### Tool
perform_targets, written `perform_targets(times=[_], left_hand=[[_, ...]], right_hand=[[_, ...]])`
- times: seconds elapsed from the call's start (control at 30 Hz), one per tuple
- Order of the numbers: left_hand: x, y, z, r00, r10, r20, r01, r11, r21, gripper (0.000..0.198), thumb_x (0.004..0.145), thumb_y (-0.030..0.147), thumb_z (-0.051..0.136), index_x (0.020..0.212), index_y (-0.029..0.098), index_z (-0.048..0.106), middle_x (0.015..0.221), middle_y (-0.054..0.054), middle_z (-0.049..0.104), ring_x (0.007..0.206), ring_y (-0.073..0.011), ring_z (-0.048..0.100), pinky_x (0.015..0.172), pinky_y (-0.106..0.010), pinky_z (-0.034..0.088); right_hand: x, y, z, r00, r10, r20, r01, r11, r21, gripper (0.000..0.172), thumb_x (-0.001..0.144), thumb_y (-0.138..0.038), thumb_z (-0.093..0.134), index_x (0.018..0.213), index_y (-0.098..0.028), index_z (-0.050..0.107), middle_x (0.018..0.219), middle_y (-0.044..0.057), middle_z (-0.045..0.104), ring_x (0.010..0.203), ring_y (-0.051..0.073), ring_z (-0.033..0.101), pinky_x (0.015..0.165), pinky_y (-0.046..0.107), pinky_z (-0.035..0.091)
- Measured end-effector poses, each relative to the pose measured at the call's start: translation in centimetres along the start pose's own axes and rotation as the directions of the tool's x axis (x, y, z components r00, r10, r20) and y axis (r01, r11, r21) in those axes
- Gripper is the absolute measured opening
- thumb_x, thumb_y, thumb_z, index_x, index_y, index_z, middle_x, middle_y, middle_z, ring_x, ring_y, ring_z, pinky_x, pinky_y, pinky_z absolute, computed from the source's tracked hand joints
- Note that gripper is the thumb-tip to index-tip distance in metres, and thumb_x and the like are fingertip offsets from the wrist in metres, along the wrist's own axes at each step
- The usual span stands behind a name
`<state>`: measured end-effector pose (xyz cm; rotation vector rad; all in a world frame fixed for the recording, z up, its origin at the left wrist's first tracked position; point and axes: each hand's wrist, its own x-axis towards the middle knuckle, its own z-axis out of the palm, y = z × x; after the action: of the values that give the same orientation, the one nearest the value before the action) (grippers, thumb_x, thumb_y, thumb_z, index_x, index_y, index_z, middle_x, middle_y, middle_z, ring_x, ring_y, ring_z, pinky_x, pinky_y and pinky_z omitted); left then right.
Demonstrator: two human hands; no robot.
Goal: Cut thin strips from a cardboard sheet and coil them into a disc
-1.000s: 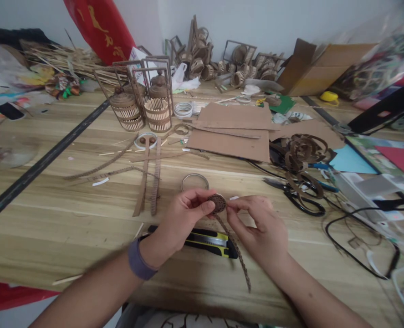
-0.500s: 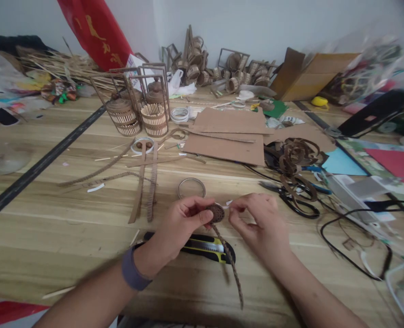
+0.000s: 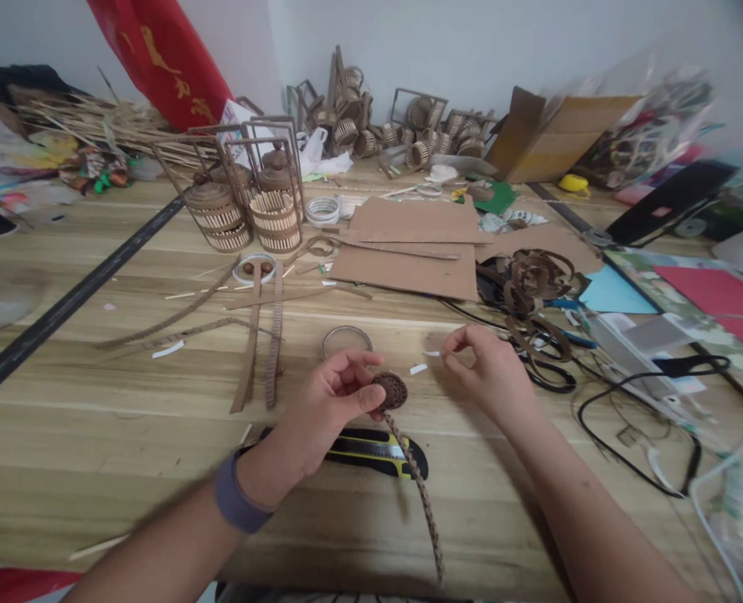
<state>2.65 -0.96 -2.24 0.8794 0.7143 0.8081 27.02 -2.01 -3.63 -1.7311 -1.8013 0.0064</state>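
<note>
My left hand (image 3: 332, 400) pinches a small coil of brown corrugated card strip (image 3: 389, 390) above the wooden table (image 3: 95, 419); the strip's loose tail (image 3: 422, 494) hangs down toward me. My right hand (image 3: 487, 373) has come off the coil and is to its right, thumb and forefinger pinched on a tiny white scrap of paper (image 3: 434, 353). A second white scrap (image 3: 417, 368) lies on the table between the hands. A black and yellow utility knife (image 3: 371, 448) lies just under the left hand. A metal ring (image 3: 346, 340) lies beyond the coil.
Flat cardboard sheets (image 3: 409, 247), loose card strips (image 3: 264, 327) and woven card lanterns (image 3: 245, 205) sit further back. Black scissors (image 3: 544, 364), curled strips (image 3: 534, 280) and a black cable (image 3: 635, 435) lie to the right. A cardboard box (image 3: 553, 138) stands at the back.
My right hand let go of the coil and moved right and away, pinching a small white scrap. The left hand keeps the coil, a little lower. The view shifted slightly.
</note>
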Motion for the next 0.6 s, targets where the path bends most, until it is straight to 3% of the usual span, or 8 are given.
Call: perform_targets(times=[0.17, 0.3, 0.37, 0.5, 0.6], left_hand=[[0.1, 0.0, -0.1, 1.0, -0.015, -0.018, 0.015, 1.0, 0.014, 0.036, 0.066, 0.034, 0.087, 0.091, 0.018, 0.067, 0.071, 0.003, 0.06, 0.063, -0.0108, 0.06, 0.061, -0.023, 0.048], [0.2, 0.2, -0.1, 0.999, -0.029, -0.044, 0.029, 1.0, -0.011, 0.038, 0.063, 0.034, 0.089, 0.09, 0.018, 0.068, 0.074, 0.002, 0.062, 0.065, -0.0112, 0.06, 0.062, -0.024, 0.051], [0.2, 0.3, 0.0, 0.997, -0.049, -0.065, 0.045, 0.997, -0.054, 0.042, 0.06, 0.034, 0.091, 0.09, 0.017, 0.067, 0.076, 0.0, 0.064, 0.069, -0.0121, 0.061, 0.063, -0.023, 0.052], [0.3, 0.4, 0.1, 0.992, -0.074, -0.1, 0.059, 0.988, -0.14, 0.047, 0.056, 0.032, 0.093, 0.091, 0.017, 0.066, 0.079, -0.001, 0.067, 0.073, -0.0124, 0.062, 0.061, -0.021, 0.052], [0.4, 0.3, 0.0, 0.99, -0.072, -0.12, 0.05, 0.982, -0.182, 0.046, 0.055, 0.03, 0.094, 0.089, 0.017, 0.065, 0.08, 0.0, 0.065, 0.072, -0.0117, 0.061, 0.061, -0.02, 0.052]], right_hand=[[0.2, -0.3, -0.3, 0.998, 0.033, 0.045, -0.038, 0.993, 0.112, 0.007, 0.07, -0.019, 0.053, 0.074, -0.023, 0.057, 0.07, 0.001, 0.069, 0.056, 0.016, 0.058, 0.056, 0.029, 0.041], [0.1, -0.3, -0.1, 0.997, 0.04, 0.06, -0.047, 0.992, 0.114, 0.014, 0.08, -0.021, 0.05, 0.079, -0.022, 0.064, 0.078, 0.003, 0.075, 0.068, 0.02, 0.067, 0.062, 0.031, 0.044], [0.0, -0.4, 0.0, 1.0, 0.016, -0.001, -0.016, 0.997, 0.08, 0.018, 0.087, -0.026, 0.05, 0.084, -0.022, 0.067, 0.085, 0.004, 0.077, 0.078, 0.022, 0.069, 0.07, 0.035, 0.046], [-0.3, -1.6, -0.3, 0.977, -0.168, -0.132, 0.173, 0.985, 0.021, 0.013, 0.09, -0.031, 0.059, 0.086, -0.024, 0.068, 0.083, 0.004, 0.075, 0.084, 0.024, 0.068, 0.082, 0.042, 0.044], [-0.7, -3.2, -0.7, 0.926, -0.362, -0.108, 0.373, 0.922, 0.104, 0.006, 0.087, -0.028, 0.066, 0.092, -0.024, 0.066, 0.084, 0.004, 0.073, 0.083, 0.022, 0.067, 0.077, 0.038, 0.047]])
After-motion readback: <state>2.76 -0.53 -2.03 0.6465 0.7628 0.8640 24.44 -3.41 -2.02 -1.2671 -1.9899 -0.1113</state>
